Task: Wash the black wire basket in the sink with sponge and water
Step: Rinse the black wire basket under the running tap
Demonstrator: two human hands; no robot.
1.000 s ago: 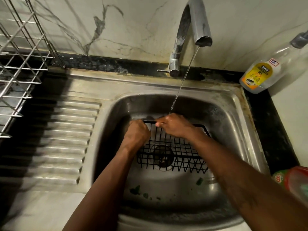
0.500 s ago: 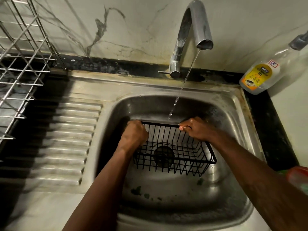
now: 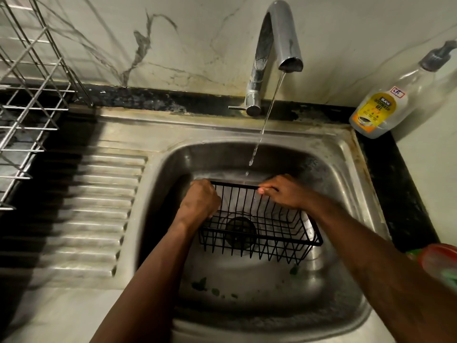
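Down at the bottom, a pale counter [image 3: 49,318] is carrying a steel sink [image 3: 346,169], whose ribbed drainboard [image 3: 99,206] is stretching off to the left. A silver wire dish rack [image 3: 29,107] is standing at the far left edge of the drainboard. Behind the basin a chrome tap [image 3: 272,45] is arching forward from the marble wall. The black wire basket [image 3: 272,233] is sitting low inside the basin, open side up, directly over the drain [image 3: 239,231], which is showing through its bars; whether it is touching the basin floor I cannot tell. A clear dishwash gel bottle [image 3: 385,102] with a yellow label is standing on the dark strip at the sink's far right corner. The left hand [image 3: 200,201] is gripping the basket's left end, fingers curled tight over its rim. The right hand [image 3: 284,191] is holding the far top wire, fingers clamped on it. A thin water stream [image 3: 268,115] is running from the tap and falling just behind that far rim, between the two hands. Small green scraps [image 3: 200,284] are lying on the basin floor near the front
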